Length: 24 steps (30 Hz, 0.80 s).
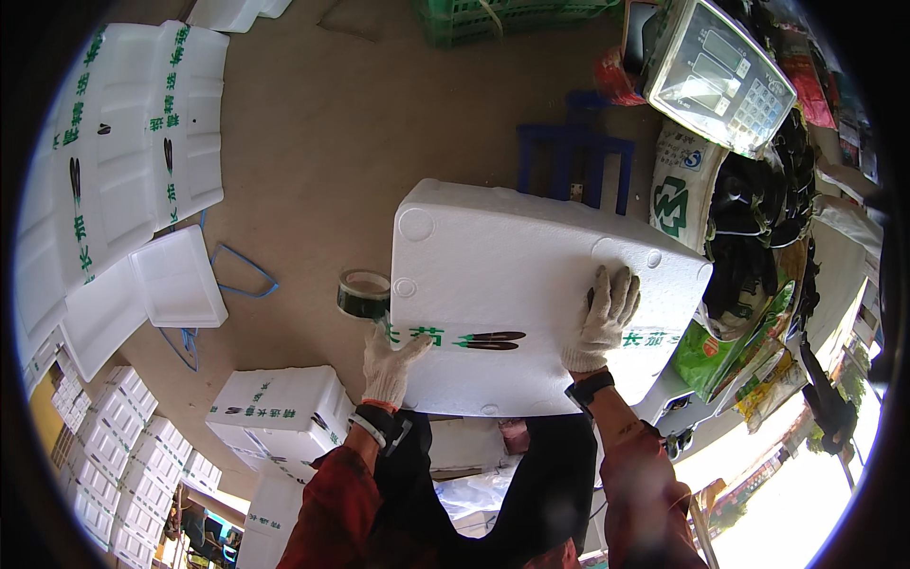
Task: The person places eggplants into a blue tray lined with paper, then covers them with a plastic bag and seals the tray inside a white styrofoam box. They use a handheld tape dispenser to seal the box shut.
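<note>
A white polystyrene foam box [498, 284] lies across the front of my lap. Printed tape with green characters and an eggplant picture runs along it. My left hand [391, 359], in a pale knit glove, is at the box's left edge, thumb spread over the tape's end. Just above its fingers, a roll of printed packing tape [364, 293] is beside the box; whether the fingers touch the roll is unclear. My right hand [604, 316], gloved too, lies on the box's upper face at the right, partly over the tape, with something small and dark beside its thumb.
A digital scale [725, 78] stands at the upper right above sacks and dark eggplants [746, 192]. A blue plastic stool [576, 153] is behind the box. Foam boxes [128, 128] are stacked at the left, near an open foam lid [178, 277] and blue strapping [245, 290]. A green crate [512, 18] sits at the top.
</note>
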Motion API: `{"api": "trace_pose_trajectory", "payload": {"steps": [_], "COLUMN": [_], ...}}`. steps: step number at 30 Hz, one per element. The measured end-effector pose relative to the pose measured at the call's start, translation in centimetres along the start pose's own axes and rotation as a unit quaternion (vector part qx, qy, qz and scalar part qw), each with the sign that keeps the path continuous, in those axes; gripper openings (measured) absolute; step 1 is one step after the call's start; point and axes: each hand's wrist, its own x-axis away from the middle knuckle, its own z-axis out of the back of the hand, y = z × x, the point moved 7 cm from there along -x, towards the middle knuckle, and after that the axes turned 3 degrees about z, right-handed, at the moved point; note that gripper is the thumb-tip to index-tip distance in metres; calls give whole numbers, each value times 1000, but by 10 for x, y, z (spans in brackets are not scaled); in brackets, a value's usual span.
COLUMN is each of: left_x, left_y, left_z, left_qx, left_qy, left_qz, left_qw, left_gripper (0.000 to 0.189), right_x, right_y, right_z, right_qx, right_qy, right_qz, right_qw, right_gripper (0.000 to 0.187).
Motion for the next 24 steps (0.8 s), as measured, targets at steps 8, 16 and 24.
{"api": "trace_pose_trajectory", "payload": {"steps": [8, 16, 24], "left_x": [-1, 12, 1], "left_y": [0, 7, 88], "left_z": [3, 7, -57], "left_qx": [33, 47, -120], "left_qy": [-11, -7, -97], "left_qz": [-23, -63, -131], "left_qw": [999, 997, 979], "left_gripper": [46, 30, 35], "right_x": [-89, -119, 16], "right_y": [81, 224, 317], "right_z": [57, -85, -20], "right_qx": [-176, 59, -125], "right_qy": [94, -373, -397], "right_qz": [25, 279, -218], "right_qw": [980, 883, 883], "right_gripper": [24, 27, 40]}}
